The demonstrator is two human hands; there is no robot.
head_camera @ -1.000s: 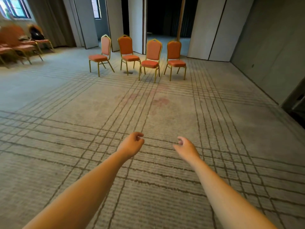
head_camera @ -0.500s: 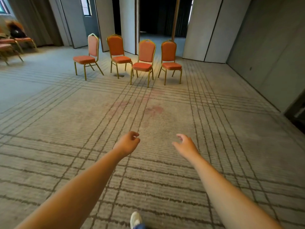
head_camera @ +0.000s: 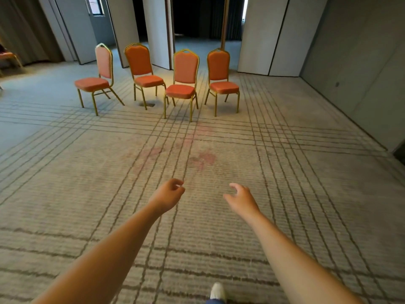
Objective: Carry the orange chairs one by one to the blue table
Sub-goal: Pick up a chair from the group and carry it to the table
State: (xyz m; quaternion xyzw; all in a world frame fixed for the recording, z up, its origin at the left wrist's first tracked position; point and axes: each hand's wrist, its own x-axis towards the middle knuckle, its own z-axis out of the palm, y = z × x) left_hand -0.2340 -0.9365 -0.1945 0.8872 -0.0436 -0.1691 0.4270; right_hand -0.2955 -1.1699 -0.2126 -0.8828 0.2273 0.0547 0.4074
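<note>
Surroundings: grey striped carpet [head_camera: 285,172] before us, white wall panels [head_camera: 282,36] beyond.
Chairs: four orange padded gold-framed chairs [head_camera: 185,71] stand well ahead of us.
Fingers: our left hand [head_camera: 167,195] and right hand [head_camera: 241,199] loosely curled, holding nothing.

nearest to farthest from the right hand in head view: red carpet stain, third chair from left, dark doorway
From the right hand:
1. red carpet stain, floor just ahead
2. third chair from left, mid-room
3. dark doorway, behind the chairs
</note>
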